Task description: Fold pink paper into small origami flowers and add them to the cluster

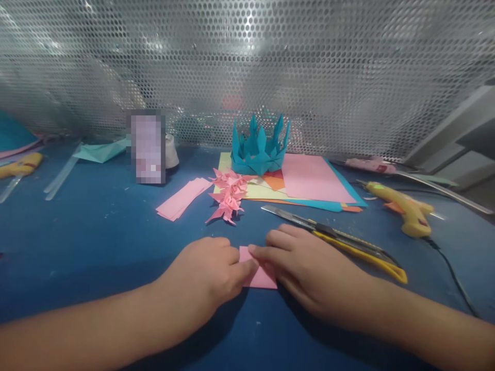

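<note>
A small pink paper piece (260, 275) lies flat on the blue table (96, 242) between my two hands. My left hand (204, 273) is curled, its fingertips pinching and pressing the paper's left edge. My right hand (305, 263) presses down on the paper's top and right side with bent fingers. Much of the paper is hidden under my fingers. Just beyond the hands lie several folded pink paper shapes (229, 193) and a stack of pink strips (181, 198).
A yellow utility knife (340, 241) lies right of my right hand. A yellow glue gun (406, 208) with a cord sits far right. A teal paper crown (260, 147) stands on coloured sheets (313, 178). A perforated metal screen (247, 67) closes the back.
</note>
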Motion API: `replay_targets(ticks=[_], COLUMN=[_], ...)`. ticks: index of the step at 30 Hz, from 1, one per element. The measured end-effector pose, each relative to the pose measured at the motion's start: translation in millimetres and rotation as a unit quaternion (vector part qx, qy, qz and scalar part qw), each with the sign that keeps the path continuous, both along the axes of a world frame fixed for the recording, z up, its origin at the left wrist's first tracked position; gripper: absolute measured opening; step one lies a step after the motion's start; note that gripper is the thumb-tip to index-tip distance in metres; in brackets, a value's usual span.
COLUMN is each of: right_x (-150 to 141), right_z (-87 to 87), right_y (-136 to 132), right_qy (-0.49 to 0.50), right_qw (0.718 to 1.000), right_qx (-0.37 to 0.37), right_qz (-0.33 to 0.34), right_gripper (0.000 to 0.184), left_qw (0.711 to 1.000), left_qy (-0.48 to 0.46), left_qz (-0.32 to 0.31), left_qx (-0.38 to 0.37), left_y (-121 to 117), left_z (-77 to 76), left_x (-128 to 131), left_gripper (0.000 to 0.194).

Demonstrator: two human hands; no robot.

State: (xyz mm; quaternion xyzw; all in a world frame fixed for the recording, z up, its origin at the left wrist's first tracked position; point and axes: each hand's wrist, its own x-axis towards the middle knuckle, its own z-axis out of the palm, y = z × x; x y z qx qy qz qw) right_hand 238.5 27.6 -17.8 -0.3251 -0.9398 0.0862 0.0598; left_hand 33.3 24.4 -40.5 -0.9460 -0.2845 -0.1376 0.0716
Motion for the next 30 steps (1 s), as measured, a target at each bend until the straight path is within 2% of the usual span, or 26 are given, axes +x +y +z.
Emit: replay_targets(ticks=[5,8,11,13,15,18,20,22,27,30], right_x=[7.6,10.0,11.0,11.3,11.4,11.1,10.5,9.7,9.4,11.3], right_z=[5.7,1.8,-3.6,-6.6,-9.4,-14.2,-17.2,-19.2,-19.4,-18.1], right_y=[-4.2,-4.6,-2.0,0.2,1.7,1.6,0.9,0.6,1.3,1.0], right_qy=[0.001,0.005,0.049,0.093,0.129,0.148,0.152,0.163,0.172,0.187], right_qw=[0.999,0.999,0.996,0.992,0.989,0.989,0.988,0.986,0.984,0.98], right_qx=[0.025,0.045,0.075,0.082,0.057,0.006,-0.009,-0.009,0.02,0.026], right_qz=[-0.025,-0.024,-0.017,-0.022,-0.033,-0.025,-0.023,-0.036,-0.053,-0.068], right_gripper=[0.024,0.022,0.022,0.02,0.015,0.037,0.039,0.032,0.02,0.018], left_qw=[1.0,1.0,1.0,0.998,0.993,0.97,0.954,0.942,0.924,0.913], left_qy=[0.013,0.007,-0.005,-0.024,-0.064,-0.131,-0.158,-0.173,-0.173,-0.174], left_qz=[-0.004,-0.003,-0.009,-0.009,0.02,0.083,0.102,0.109,0.12,0.123], left_qx=[-0.009,-0.007,-0.022,-0.052,-0.102,-0.187,-0.232,-0.267,-0.319,-0.347], left_y=[0.7,1.1,1.4,1.9,2.7,3.2,2.6,1.5,0.6,0.9], left_z=[1.6,1.5,-0.8,-3.1,-5.1,-4.5,-1.4,2.4,6.5,6.8], left_x=[-1.1,-1.5,-2.5,-3.0,-2.6,-1.3,-1.0,-1.6,-3.8,-3.7], left_gripper=[0.029,0.027,0.023,0.022,0.015,0.003,0.008,0.012,0.039,0.041])
